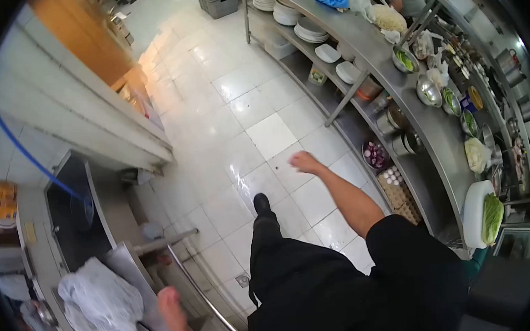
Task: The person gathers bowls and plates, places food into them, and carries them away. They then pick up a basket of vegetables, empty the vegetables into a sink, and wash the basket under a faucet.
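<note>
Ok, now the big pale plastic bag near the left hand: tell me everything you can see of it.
The plastic bag is whitish and translucent, with a thin, crumpled, glossy film bunched into a bulky heap. It lies on the metal surface beside the sink, with more bagging bunched below it. The left hand is to its side, not touching it. Its contents and any opening cannot be made out.

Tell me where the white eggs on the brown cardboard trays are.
In the head view, the white eggs are right of centre, low under the long steel counter, beside the round bowl of purple onions.
</note>
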The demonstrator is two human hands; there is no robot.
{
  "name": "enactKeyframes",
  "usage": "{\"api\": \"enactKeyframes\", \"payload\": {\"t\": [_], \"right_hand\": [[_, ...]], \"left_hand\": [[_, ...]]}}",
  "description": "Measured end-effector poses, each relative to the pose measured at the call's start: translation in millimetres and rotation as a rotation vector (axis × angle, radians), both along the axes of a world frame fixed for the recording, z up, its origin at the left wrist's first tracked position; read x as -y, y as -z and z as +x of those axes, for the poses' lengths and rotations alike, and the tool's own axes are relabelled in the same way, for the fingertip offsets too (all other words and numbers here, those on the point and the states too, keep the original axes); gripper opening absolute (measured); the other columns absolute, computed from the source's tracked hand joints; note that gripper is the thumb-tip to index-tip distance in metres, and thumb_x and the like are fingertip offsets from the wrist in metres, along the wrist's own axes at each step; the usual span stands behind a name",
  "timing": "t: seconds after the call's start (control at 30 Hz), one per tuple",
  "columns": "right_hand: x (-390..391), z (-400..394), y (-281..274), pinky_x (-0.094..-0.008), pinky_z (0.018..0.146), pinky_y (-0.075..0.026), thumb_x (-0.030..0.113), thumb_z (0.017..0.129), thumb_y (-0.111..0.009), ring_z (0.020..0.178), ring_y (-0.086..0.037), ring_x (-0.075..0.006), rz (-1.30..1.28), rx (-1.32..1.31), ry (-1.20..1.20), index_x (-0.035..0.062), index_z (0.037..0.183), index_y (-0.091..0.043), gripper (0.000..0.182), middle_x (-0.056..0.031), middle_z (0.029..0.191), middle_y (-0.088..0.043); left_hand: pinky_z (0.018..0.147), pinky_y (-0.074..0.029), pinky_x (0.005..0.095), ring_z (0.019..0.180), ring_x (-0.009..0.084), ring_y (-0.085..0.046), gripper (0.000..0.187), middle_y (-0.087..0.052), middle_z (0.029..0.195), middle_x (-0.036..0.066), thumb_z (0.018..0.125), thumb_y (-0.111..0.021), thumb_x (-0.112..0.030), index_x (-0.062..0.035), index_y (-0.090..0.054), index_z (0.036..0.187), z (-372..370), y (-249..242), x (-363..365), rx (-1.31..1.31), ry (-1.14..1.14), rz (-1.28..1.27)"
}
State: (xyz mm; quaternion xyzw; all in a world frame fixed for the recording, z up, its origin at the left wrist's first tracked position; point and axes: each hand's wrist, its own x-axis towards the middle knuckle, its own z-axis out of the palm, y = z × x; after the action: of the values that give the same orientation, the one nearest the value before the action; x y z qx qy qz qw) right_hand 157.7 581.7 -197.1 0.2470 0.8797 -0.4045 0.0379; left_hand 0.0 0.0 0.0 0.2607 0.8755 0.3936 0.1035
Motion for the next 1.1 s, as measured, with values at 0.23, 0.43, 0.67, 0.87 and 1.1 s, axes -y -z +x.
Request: {"api": "enactKeyframes", "payload": {"t": [0.23,0.43,0.67,0.87,1.1], "right_hand": [[-86,126,-33,-0.0411,0.055,-0.050,0.046,0.081,-0.055,0.066,-0.059,-0.0233,-0.496,0.660,0.793,0.0045,0.089,-0.058,0.042,-0.0099,0.081,-0.061],[-11,83,22,-0.0508,0.096,-0.037,0.057,0.079,-0.058,0.115,-0.049,-0.0259,-1.284,-0.061,0.768,0.0117,0.129,-0.046,0.068,-0.0104,0.135,-0.041],[-216,-47,35,-0.0416,0.064,-0.051,0.037,0.075,-0.069,0.087,-0.059,-0.0281,-0.807,0.348,1.022,0.0083,0.132,-0.039,0.070,-0.0134,0.107,-0.057],[-435,-147,5,-0.0331,0.054,-0.049,0.028,0.084,-0.055,0.067,-0.060,-0.0184,-0.801,0.018,1.063,0.0121,0.112,-0.054,0.032,-0.0046,0.088,-0.060],[-570,-232,-47,-0.0293,0.057,-0.050,0.032,0.089,-0.051,0.066,-0.061,-0.0175,-0.589,0.090,1.091,0.0079,0.113,-0.054,0.033,-0.0088,0.090,-0.063]], "left_hand": [[0.077,-0.045,0.0366,0.087,0.0319,-0.057,0.037,-0.059,0.090,0.016,0.076,-0.068,-0.036,-0.0010,-0.062,0.086,-136,58,-336,0.280,0.589,-0.220],[0.090,-0.043,0.0389,0.105,0.0326,-0.055,0.057,-0.059,0.111,0.019,0.081,-0.057,-0.054,-0.0040,-0.060,0.110,-193,143,-575,0.530,1.020,-0.478],[0.098,-0.039,0.0405,0.116,0.0344,-0.049,0.063,-0.054,0.121,0.022,0.079,-0.057,-0.053,-0.0045,-0.055,0.119,-208,183,-704,0.491,0.792,-0.790],[0.105,-0.030,0.0455,0.131,0.0392,-0.028,0.085,-0.021,0.144,0.024,0.070,-0.067,-0.057,-0.0173,-0.036,0.138,-237,229,-718,0.563,0.716,-1.000],[0.091,-0.040,0.0595,0.127,0.0523,-0.024,0.109,0.000,0.151,0.015,0.054,-0.079,-0.054,-0.0251,-0.022,0.143,-303,217,-839,0.688,0.675,-1.324]]}}
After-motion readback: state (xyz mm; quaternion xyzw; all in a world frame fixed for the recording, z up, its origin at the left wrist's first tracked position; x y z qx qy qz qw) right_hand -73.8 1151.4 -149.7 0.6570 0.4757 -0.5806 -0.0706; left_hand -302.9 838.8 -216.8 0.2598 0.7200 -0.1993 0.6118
